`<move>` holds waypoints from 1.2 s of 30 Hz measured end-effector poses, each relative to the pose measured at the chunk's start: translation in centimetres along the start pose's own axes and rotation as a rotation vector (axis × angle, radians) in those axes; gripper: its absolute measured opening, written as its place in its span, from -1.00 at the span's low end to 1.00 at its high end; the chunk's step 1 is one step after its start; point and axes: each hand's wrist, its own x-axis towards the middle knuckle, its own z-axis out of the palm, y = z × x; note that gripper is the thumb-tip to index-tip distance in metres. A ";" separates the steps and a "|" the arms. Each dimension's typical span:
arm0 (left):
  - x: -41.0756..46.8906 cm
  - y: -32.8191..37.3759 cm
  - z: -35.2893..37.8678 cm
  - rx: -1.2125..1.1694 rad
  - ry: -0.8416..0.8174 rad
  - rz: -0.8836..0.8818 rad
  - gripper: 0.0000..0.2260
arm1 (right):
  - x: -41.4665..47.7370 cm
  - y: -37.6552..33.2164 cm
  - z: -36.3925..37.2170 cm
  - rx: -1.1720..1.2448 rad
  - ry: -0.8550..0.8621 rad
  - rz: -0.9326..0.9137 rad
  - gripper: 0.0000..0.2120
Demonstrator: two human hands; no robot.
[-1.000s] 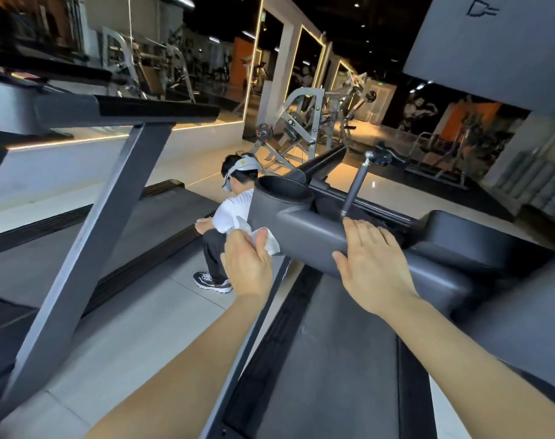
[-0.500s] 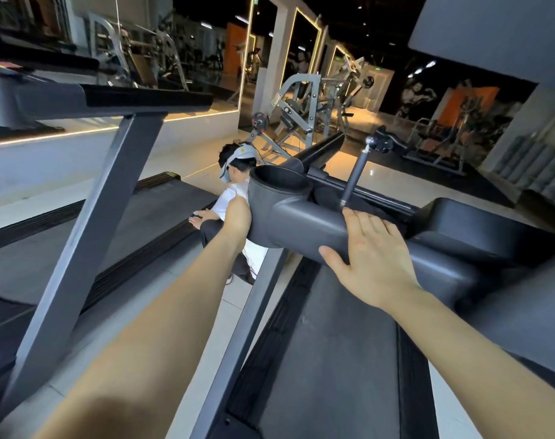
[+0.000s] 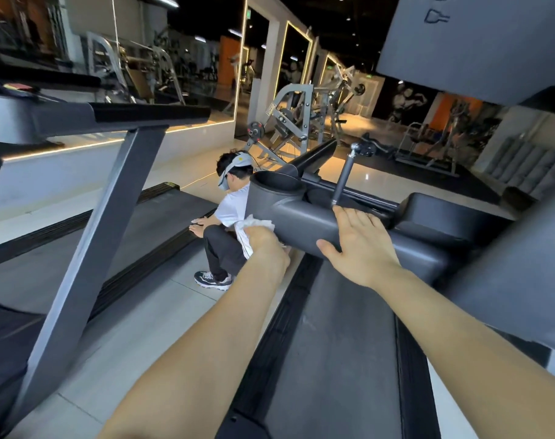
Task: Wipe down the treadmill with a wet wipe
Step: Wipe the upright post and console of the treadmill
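Two hands are on the treadmill (image 3: 304,221) at centre frame. We see the left hand (image 3: 267,248) with fingers curled round a white wet wipe (image 3: 258,223), pressing it against the dark grey console arm just under the round cup holder (image 3: 277,182). The wipe sits crumpled between hand and plastic, part hidden by the knuckles. We see the right hand (image 3: 360,247) laid flat on the same arm further right, fingers straight and together, thumb hooked under the lower edge, holding nothing.

A thin black rod (image 3: 342,177) stands tilted up from the console just above the right hand's fingertips; whether they touch it we cannot tell. The grey running belt (image 3: 333,359) fills lower centre, between both forearms.

Another person (image 3: 230,217) squats in mid frame behind the left hand, white shirt, dark trousers, a hand on the edge of a second treadmill (image 3: 89,223) that takes up the left side with its slanted upright. Silver weight machines (image 3: 289,122) stand in the upper centre, by the mirrored wall (image 3: 175,58) in the upper left.
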 end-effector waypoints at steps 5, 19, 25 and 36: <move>-2.8 -1.0 -3.1 0.168 -0.220 -0.070 -0.73 | -3.1 -0.4 -1.8 0.299 0.032 -0.006 -0.40; -16.5 -10.0 0.5 0.613 -0.444 0.055 -0.73 | -16.7 0.5 -1.1 0.853 0.461 0.226 -0.62; -19.4 -11.0 1.3 0.817 -0.665 0.089 -0.70 | -18.3 6.3 -3.1 0.688 0.763 0.442 -0.81; -17.6 -12.4 3.2 0.892 -0.755 0.339 -0.76 | -16.7 5.3 3.8 1.422 0.790 1.110 -0.69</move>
